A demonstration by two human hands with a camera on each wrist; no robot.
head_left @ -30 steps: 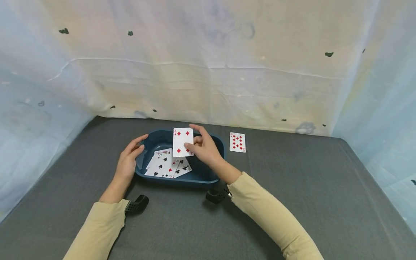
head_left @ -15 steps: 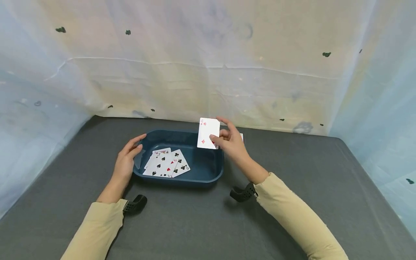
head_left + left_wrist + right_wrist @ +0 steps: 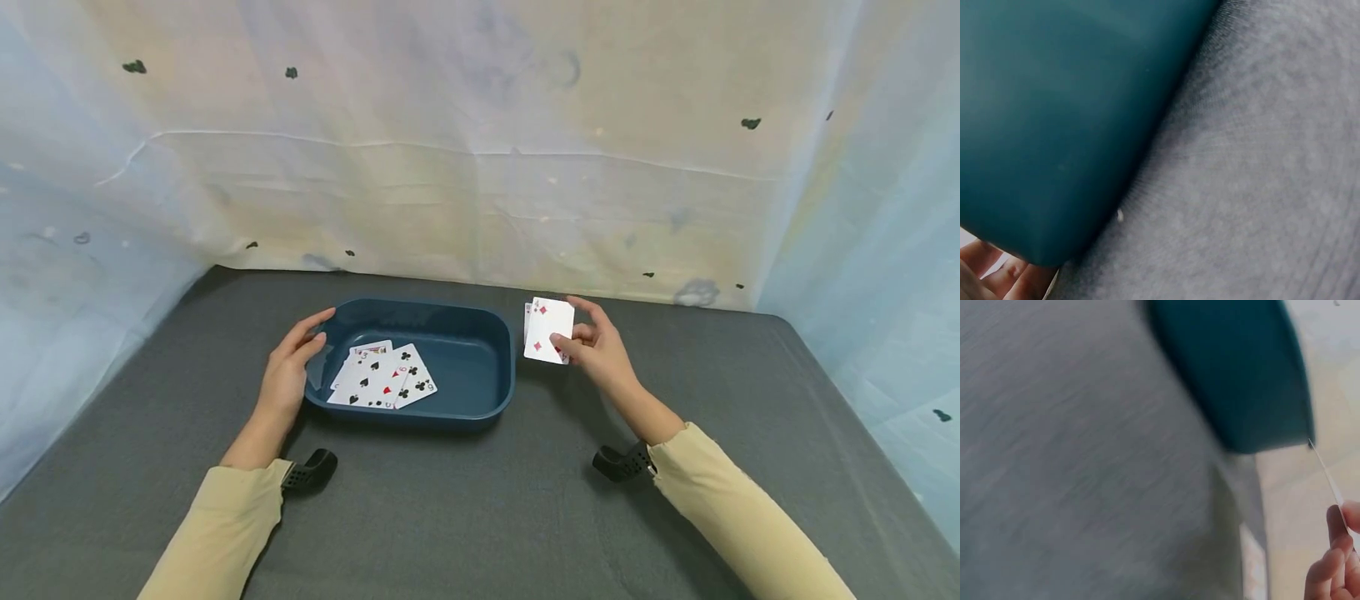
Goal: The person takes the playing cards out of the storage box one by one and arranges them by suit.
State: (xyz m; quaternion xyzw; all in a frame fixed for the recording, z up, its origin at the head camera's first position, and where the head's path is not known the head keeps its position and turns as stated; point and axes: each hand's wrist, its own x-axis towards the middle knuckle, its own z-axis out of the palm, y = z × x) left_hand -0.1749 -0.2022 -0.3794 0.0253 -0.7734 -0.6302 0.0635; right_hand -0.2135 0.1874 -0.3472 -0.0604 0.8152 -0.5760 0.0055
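My right hand (image 3: 596, 350) pinches a four of diamonds playing card (image 3: 547, 329) between thumb and fingers, beyond the right end of a blue plastic tub (image 3: 483, 408). In the right wrist view the held card (image 3: 1324, 467) shows nearly edge-on. Behind it lies a ten of diamonds (image 3: 527, 317), mostly hidden, on the grey table. My left hand (image 3: 285, 379) rests against the tub's left end, its fingers and thumb spread along the rim. Several loose cards (image 3: 378, 379), spades and clubs among them, lie face up in the tub's left half.
A grey cloth (image 3: 450, 517) covers the table. Pale patterned curtains (image 3: 480, 150) hang along the back and both sides. A black wrist device (image 3: 622, 462) sits below the right sleeve, another wrist device (image 3: 311, 472) below the left.
My right hand has carried the four of diamonds rightward from above the tub to over the ten of diamonds, covering most of it. The left hand stays at the tub.
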